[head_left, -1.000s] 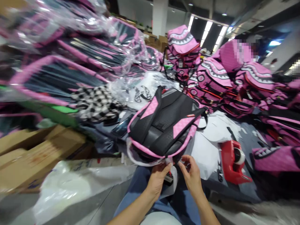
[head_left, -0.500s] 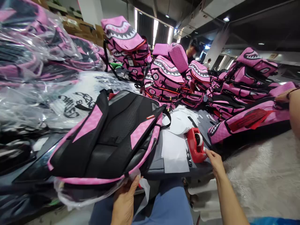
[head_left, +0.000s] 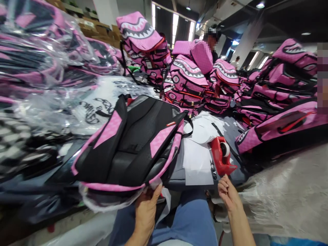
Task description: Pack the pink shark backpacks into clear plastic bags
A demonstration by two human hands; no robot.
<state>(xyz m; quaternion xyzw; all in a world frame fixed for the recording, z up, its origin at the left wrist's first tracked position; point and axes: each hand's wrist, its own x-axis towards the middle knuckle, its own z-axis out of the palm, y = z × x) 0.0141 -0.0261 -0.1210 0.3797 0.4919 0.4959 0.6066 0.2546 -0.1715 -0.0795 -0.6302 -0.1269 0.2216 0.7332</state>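
Note:
A black and pink backpack (head_left: 133, 147) lies with its straps and padded back facing up. A clear plastic bag (head_left: 102, 202) shows around its lower end. My left hand (head_left: 146, 208) is closed on the bag's edge at the lower right corner, thumb on top, and a strip of plastic hangs beside it. My right hand (head_left: 229, 195) is pinched just below a red tape dispenser (head_left: 219, 157) with a white-cored roll. Whatever lies between its fingertips is too small to make out. White paper sheets (head_left: 198, 165) lie between backpack and dispenser.
Pink shark-mouth backpacks (head_left: 188, 80) are piled behind the table, with more stacked on the right (head_left: 276, 116). Plastic-wrapped backpacks (head_left: 38, 61) rise at the left, beside printed plastic bags (head_left: 102, 102). People stand in the background. Pale fabric (head_left: 287, 191) lies at the right.
My right hand has drawn back from the dispenser's front edge toward me, fingers still pinched. My left hand keeps its hold. The view has shifted, and the other person's arm at the right is no longer clearly visible.

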